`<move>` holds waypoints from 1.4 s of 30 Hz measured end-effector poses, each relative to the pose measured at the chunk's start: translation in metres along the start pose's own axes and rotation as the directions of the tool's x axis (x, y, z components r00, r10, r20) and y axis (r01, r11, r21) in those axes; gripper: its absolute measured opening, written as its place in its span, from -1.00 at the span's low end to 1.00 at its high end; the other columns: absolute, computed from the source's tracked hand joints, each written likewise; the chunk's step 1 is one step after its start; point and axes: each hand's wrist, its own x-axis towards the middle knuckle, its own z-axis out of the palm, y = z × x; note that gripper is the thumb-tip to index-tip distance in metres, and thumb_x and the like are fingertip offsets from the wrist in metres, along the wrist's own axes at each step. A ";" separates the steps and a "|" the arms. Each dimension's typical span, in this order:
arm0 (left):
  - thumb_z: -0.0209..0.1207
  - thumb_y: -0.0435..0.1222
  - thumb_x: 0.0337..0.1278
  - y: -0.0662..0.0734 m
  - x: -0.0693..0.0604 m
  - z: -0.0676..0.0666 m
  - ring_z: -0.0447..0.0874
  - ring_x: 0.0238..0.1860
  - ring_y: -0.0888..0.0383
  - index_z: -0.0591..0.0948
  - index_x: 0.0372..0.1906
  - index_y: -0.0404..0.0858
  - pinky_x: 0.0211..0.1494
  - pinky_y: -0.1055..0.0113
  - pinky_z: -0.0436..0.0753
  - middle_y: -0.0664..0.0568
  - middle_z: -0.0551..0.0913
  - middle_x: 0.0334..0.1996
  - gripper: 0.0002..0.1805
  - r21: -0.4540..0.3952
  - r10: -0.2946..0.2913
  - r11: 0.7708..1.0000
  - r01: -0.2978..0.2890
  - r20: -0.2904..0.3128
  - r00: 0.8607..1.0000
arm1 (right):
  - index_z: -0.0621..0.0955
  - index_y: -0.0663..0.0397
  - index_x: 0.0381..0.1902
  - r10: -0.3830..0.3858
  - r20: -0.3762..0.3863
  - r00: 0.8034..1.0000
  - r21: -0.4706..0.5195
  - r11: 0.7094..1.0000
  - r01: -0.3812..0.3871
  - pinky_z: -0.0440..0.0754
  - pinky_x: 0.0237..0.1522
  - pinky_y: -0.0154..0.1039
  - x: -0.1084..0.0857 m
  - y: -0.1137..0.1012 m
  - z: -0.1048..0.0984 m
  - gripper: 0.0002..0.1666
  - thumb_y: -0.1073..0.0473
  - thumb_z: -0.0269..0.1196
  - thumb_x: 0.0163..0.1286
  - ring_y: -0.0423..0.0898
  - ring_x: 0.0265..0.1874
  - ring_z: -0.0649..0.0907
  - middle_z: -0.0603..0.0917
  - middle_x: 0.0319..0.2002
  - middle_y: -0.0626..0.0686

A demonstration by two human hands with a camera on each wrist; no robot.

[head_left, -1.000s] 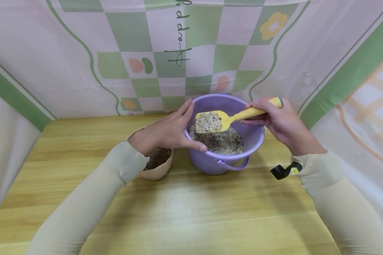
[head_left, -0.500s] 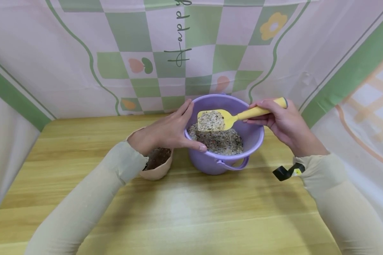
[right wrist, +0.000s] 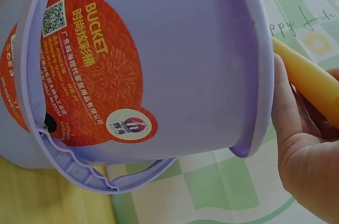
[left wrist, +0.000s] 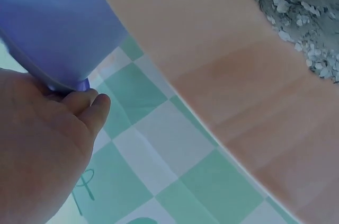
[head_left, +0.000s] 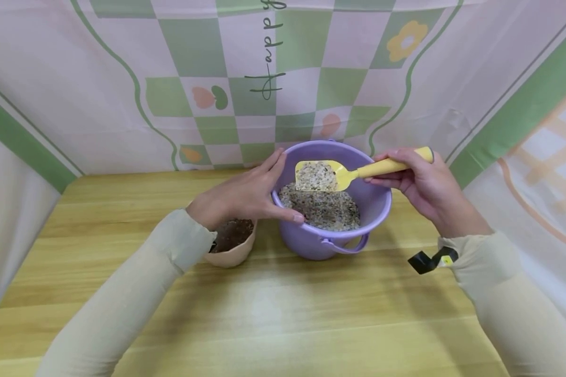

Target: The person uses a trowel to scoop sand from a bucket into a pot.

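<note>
The right hand (head_left: 424, 180) grips the yellow handle of a scoop (head_left: 344, 178), whose blade carries pale gravel (head_left: 317, 176) over the purple bucket (head_left: 311, 243). Mixed gravel lies inside the bucket. The left hand (head_left: 247, 196) holds the bucket's left rim, thumb toward the near side and fingers at the far side. In the left wrist view, the left hand (left wrist: 47, 144) has its fingertips at the bucket (left wrist: 63, 23) rim. The right wrist view has the right hand (right wrist: 312, 160) around the yellow handle (right wrist: 307, 78) beside the bucket (right wrist: 196, 65).
A pale pink pot (head_left: 233, 256) with brown material inside stands left of the bucket, partly under the left wrist. The wooden table (head_left: 264, 319) extends in front. A checkered cloth (head_left: 188, 47) hangs behind. A black strap piece (head_left: 426, 262) sticks out from the right cuff.
The right hand has drawn the loaded scoop slightly to the right over the bucket. The left hand stays at the rim.
</note>
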 end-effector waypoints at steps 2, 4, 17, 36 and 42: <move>0.19 0.53 -0.22 -0.001 -0.002 -0.002 -0.26 0.57 -0.01 -0.37 0.58 -0.21 0.54 0.13 0.06 0.04 -0.54 0.56 0.51 0.003 0.004 1.000 -0.004 0.001 1.000 | 0.65 0.61 -0.17 -0.003 0.006 1.000 0.012 1.000 0.003 0.69 -0.11 0.05 0.000 0.000 0.000 -0.70 0.47 0.00 0.52 0.24 -0.18 0.75 0.74 -0.27 0.38; 0.17 0.54 -0.20 -0.001 -0.004 -0.003 -0.26 0.58 0.00 -0.37 0.58 -0.19 0.54 0.14 0.04 0.05 -0.54 0.57 0.50 0.004 0.009 1.000 -0.009 0.000 1.000 | 0.65 0.61 -0.18 -0.005 0.008 1.000 0.022 1.000 0.005 0.69 -0.11 0.05 0.000 0.000 0.000 -0.69 0.47 -0.01 0.52 0.24 -0.18 0.75 0.74 -0.27 0.38; 0.15 0.56 -0.21 -0.011 -0.025 -0.016 -0.31 0.57 0.06 -0.38 0.58 -0.10 0.54 0.12 0.01 0.16 -0.55 0.54 0.47 -0.011 -0.069 0.998 0.069 0.000 0.998 | 0.65 0.61 -0.20 -0.008 0.004 1.000 0.031 0.999 0.007 0.70 -0.13 0.05 -0.001 -0.004 0.009 -0.69 0.47 -0.01 0.52 0.24 -0.19 0.76 0.73 -0.28 0.39; 0.11 0.31 0.22 -0.040 -0.066 -0.012 0.21 0.47 -0.12 0.18 0.56 -0.13 0.47 0.00 0.28 -0.06 0.14 0.54 -0.04 0.099 0.040 0.995 -0.025 -0.157 0.987 | 0.65 0.61 -0.19 -0.008 0.008 1.000 0.050 0.999 0.008 0.69 -0.12 0.09 0.000 -0.002 0.027 -0.69 0.44 0.01 0.53 0.27 -0.20 0.75 0.73 -0.28 0.38; 0.22 0.25 0.18 -0.051 -0.079 -0.008 0.29 0.43 -0.13 0.32 0.50 -0.15 0.41 -0.07 0.35 -0.09 0.27 0.48 -0.10 0.102 0.032 0.995 -0.013 -0.193 0.981 | 0.64 0.59 -0.19 -0.005 0.008 1.000 0.082 0.997 0.005 0.69 -0.11 0.10 0.001 -0.001 0.033 -0.71 0.44 0.02 0.53 0.26 -0.20 0.75 0.74 -0.28 0.38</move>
